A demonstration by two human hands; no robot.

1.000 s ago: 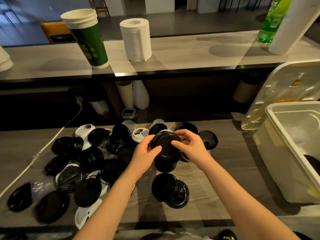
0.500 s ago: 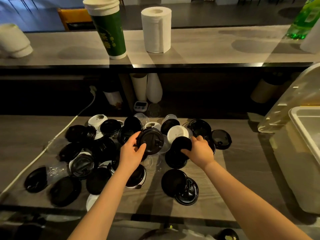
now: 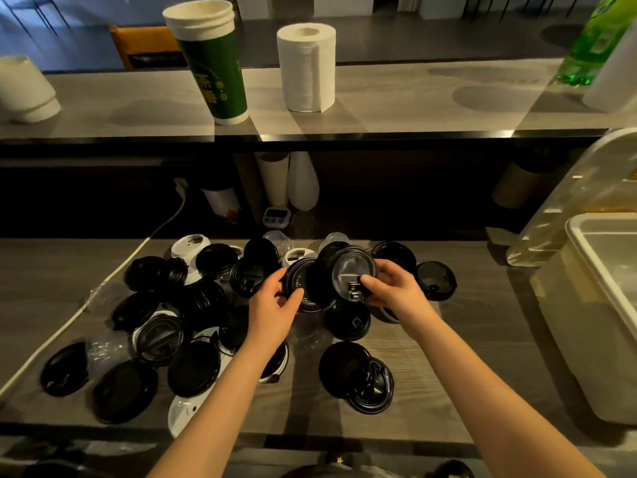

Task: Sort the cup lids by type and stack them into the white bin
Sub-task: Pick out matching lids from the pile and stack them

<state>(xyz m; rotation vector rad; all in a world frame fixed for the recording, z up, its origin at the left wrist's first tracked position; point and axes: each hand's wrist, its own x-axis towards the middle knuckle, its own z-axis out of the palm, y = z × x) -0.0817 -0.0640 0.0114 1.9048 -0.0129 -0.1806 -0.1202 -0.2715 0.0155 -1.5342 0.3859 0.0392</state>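
Several black, white and clear cup lids (image 3: 193, 370) lie scattered on the lower wooden counter (image 3: 465, 339). My left hand (image 3: 275, 305) grips a black lid (image 3: 303, 284) by its near edge above the pile. Right beside it, my right hand (image 3: 396, 291) pinches another black lid (image 3: 351, 270), tilted up so its glossy face and flap show. The two held lids overlap at their edges. The white bin (image 3: 593, 305) stands open at the far right of the counter.
The bin's translucent cover (image 3: 579, 205) leans behind it. On the upper shelf stand a stack of green paper cups (image 3: 213, 63), a paper roll (image 3: 306, 67) and a green bottle (image 3: 596, 39). A white cable (image 3: 103, 284) runs along the left of the counter.
My right hand has picked up a black lid from the pile and brought it up against the lid that my left hand holds. The camera has moved closer.
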